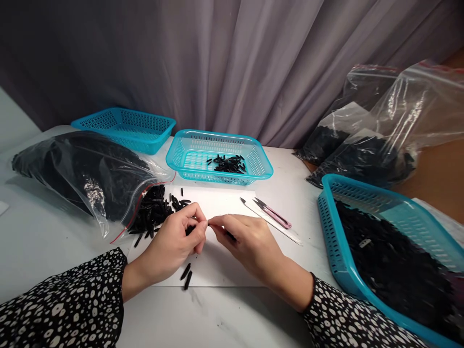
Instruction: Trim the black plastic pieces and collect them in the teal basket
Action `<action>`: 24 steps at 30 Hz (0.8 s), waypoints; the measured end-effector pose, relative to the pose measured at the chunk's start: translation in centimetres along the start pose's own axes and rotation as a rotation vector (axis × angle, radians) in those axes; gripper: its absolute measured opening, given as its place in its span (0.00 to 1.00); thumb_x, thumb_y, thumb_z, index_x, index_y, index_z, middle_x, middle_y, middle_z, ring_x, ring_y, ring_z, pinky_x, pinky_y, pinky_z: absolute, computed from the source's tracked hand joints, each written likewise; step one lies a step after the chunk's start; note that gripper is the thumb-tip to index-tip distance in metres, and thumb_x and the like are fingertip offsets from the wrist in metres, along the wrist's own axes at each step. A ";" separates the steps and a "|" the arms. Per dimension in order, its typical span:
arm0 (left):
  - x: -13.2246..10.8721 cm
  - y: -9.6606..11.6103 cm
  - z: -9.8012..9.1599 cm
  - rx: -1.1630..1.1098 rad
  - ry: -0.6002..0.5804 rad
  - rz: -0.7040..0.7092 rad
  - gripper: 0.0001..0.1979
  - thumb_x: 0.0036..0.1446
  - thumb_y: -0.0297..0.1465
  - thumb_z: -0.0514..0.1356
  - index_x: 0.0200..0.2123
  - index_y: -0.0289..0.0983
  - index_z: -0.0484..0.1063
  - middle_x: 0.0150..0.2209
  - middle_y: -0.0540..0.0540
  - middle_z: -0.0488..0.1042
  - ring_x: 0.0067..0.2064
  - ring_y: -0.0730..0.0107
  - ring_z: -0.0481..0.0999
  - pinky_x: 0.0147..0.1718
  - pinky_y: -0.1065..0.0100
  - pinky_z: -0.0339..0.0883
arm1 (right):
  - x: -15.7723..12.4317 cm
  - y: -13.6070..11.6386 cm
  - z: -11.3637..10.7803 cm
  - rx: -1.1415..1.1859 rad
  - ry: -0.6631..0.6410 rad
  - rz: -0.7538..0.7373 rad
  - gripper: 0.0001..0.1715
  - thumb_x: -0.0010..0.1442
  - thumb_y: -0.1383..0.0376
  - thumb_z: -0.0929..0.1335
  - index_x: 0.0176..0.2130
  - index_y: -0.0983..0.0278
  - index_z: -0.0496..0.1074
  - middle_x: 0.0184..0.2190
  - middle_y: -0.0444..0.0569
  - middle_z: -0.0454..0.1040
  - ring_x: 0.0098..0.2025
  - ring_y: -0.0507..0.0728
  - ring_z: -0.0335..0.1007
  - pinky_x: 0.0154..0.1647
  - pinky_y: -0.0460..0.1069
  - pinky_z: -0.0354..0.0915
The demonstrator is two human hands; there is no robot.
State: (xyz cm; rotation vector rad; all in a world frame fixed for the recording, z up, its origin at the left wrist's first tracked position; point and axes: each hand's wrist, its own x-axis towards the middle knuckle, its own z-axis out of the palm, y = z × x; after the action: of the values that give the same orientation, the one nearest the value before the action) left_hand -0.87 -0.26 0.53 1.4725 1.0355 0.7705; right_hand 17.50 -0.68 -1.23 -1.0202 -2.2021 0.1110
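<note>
My left hand [181, 234] and my right hand [250, 239] meet over a white sheet [228, 270], fingertips pinched together almost touching. Between them shows the tip of a tiny dark piece, mostly covered by the fingers. Another small black strip [189, 230] is tucked in the left fingers. Something dark also shows under the right fingers, too shaded to make out. Two loose black strips [188, 280] lie just in front of the left hand. Behind it, a heap of similar black strips [154, 210] spills from the mouth of a clear zip bag [87, 174].
Two blue baskets stand at the back: one basket [145, 145] at left, another [257, 171] holding some black strips. Pink-handled thread snips [277, 218] lie beside a thin white tool [271, 222]. A large blue basket [328, 241] of black pieces and clear bags [395, 116] are at right.
</note>
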 end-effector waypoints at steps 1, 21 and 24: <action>0.0 0.0 0.0 -0.011 -0.003 -0.007 0.11 0.64 0.34 0.56 0.29 0.40 0.61 0.17 0.57 0.65 0.20 0.78 0.58 0.19 0.75 0.48 | 0.0 0.0 -0.1 -0.007 -0.002 -0.014 0.14 0.69 0.69 0.62 0.34 0.64 0.75 0.21 0.45 0.75 0.20 0.51 0.67 0.21 0.46 0.55; 0.5 -0.1 -0.2 -0.191 -0.055 -0.086 0.15 0.63 0.43 0.58 0.30 0.39 0.63 0.18 0.57 0.64 0.19 0.78 0.52 0.19 0.74 0.43 | 1.2 -0.2 0.5 0.915 -0.007 0.620 0.17 0.60 0.53 0.70 0.28 0.62 0.68 0.16 0.37 0.62 0.20 0.49 0.54 0.22 0.46 0.53; 0.7 0.0 -0.4 -0.240 -0.054 -0.172 0.10 0.63 0.39 0.58 0.34 0.38 0.67 0.21 0.57 0.62 0.21 0.79 0.51 0.20 0.73 0.41 | 1.6 -0.2 0.7 0.952 0.113 0.698 0.18 0.63 0.52 0.68 0.29 0.60 0.62 0.15 0.36 0.61 0.18 0.49 0.50 0.20 0.45 0.50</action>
State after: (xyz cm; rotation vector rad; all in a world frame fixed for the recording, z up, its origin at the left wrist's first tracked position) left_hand -0.97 0.53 0.59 1.1772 0.9784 0.7020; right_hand 16.17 0.46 -0.77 -1.0943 -1.3008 1.2357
